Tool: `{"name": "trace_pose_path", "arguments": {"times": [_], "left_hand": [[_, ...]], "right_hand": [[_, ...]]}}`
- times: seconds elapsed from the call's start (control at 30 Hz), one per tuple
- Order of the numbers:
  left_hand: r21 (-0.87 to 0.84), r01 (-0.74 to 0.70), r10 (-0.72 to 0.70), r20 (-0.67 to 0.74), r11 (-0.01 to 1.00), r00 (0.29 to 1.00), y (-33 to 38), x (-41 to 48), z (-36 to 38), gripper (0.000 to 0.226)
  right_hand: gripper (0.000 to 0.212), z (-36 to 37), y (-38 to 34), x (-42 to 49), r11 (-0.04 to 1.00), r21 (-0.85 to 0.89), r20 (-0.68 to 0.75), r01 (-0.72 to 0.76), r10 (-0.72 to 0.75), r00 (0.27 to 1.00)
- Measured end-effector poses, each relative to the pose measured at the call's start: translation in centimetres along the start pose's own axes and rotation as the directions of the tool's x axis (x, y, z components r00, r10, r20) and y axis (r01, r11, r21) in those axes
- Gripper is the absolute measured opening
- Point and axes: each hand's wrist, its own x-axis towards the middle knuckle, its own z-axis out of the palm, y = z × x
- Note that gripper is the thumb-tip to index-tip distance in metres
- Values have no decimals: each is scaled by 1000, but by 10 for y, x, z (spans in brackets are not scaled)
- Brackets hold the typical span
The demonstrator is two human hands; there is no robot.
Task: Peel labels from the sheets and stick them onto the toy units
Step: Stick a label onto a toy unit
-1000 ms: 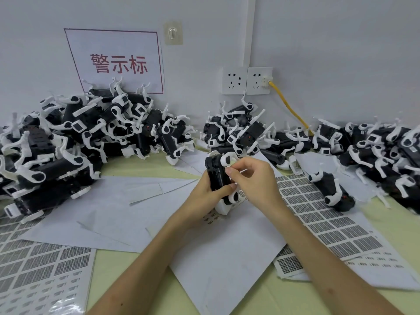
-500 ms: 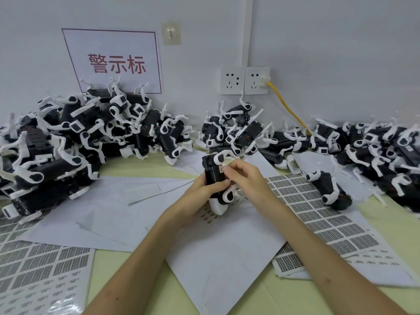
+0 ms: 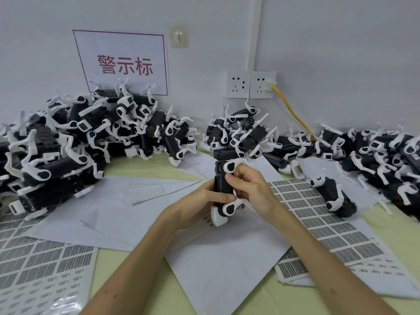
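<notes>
A black toy unit (image 3: 223, 187) with white legs stands upright over the papers at the table's centre. My left hand (image 3: 197, 204) grips its lower body from the left, thumb across the front. My right hand (image 3: 251, 189) curls round its right side, fingertips pressing on the black front near the top. No label shows under those fingertips. A label sheet (image 3: 318, 221) with grey printed rectangles lies under my right forearm. Another label sheet (image 3: 41, 267) lies at the lower left.
Heaps of black-and-white toy units line the wall: a left pile (image 3: 75, 142), a middle pile (image 3: 245, 137) and a right pile (image 3: 381, 155). One single unit (image 3: 333, 196) lies on the right sheet. Blank white backing papers (image 3: 127, 208) cover the yellow-green table. A yellow cable (image 3: 293, 112) hangs from the wall socket.
My right hand has gone from pinching a small white label above the unit to pressing its fingertips on the black front. The left hand keeps its hold.
</notes>
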Motion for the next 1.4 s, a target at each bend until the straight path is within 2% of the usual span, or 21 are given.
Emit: {"name": "trace_pose_path", "arguments": {"times": [0.13, 0.23, 0.37, 0.43, 0.5, 0.57, 0.67, 0.73, 0.83, 0.9, 1.0, 1.1, 1.13, 1.2, 1.27, 1.3, 1.33, 1.37, 1.4], "left_hand": [[-7, -13, 13, 4, 1000, 1000, 3, -2, -1, 46], [-9, -53, 53, 5, 999, 999, 4, -3, -2, 44], [-53, -110, 102, -137, 993, 985, 5, 0, 1, 48], [-91, -145, 122, -227, 985, 966, 7, 2, 1, 52], [-163, -152, 103, -279, 975, 955, 9, 2, 2, 51], [-272, -121, 49, -257, 955, 965, 10, 1, 0, 40], [-292, -55, 16, -133, 955, 991, 13, -3, -5, 23], [-274, -10, -20, -108, 962, 994, 18, -6, -11, 32], [-226, 119, -137, -66, 967, 988, 23, -11, -25, 58], [-180, 235, -241, -12, 955, 970, 23, -13, -28, 76], [-147, 332, -331, 28, 932, 943, 20, -14, -28, 90], [-206, 347, -363, -44, 915, 931, 18, -13, -33, 95], [-262, 320, -349, -74, 911, 934, 18, -12, -35, 92], [-342, 190, -268, -197, 920, 943, 18, -7, -39, 72], [-365, 27, -171, -368, 931, 914, 18, -3, -42, 56], [-384, -42, -141, -435, 922, 889, 19, -2, -43, 51], [-407, -94, -126, -482, 909, 867, 21, -2, -43, 49], [-422, -130, -120, -516, 897, 848, 22, -2, -44, 47], [-426, -153, -117, -543, 892, 831, 22, -3, -44, 46]], "right_hand": [[33, 1, 1, -1, 1000, 5, -7, 9, -9, 1000], [27, 4, -2, -2, 999, -1, -10, 47, -47, 999], [22, 10, -1, -1, 978, -182, -61, 106, -118, 991], [10, 8, 3, 0, 952, -298, -100, 72, -107, 989], [14, 4, 3, 2, 944, -326, -146, 39, -91, 985], [22, -3, -3, 3, 969, -246, -175, 17, -62, 983], [40, -13, -10, 1, 980, -196, -146, 32, -61, 987], [45, -14, -12, -1, 966, -252, -130, 66, -101, 986], [46, -10, -14, -3, 954, -286, -146, 91, -137, 980], [48, -12, -15, -3, 957, -278, -74, 85, -110, 991], [41, -23, -17, -5, 981, -186, 100, 60, -41, 994], [37, -37, -20, -6, 990, -141, 148, 10, 11, 989], [35, -41, -20, -6, 992, -129, 127, -10, 27, 992], [29, -47, -20, -2, 999, -40, 23, -32, 33, 999], [27, -51, -22, 2, 971, 239, -177, 12, 32, 984], [30, -56, -24, 4, 893, 441, -280, 87, 45, 959], [30, -62, -24, 5, 761, 620, -360, 190, 61, 931], [28, -70, -24, 6, 625, 728, -418, 284, 76, 905], [26, -77, -24, 7, 558, 762, -454, 330, 97, 886]]}}
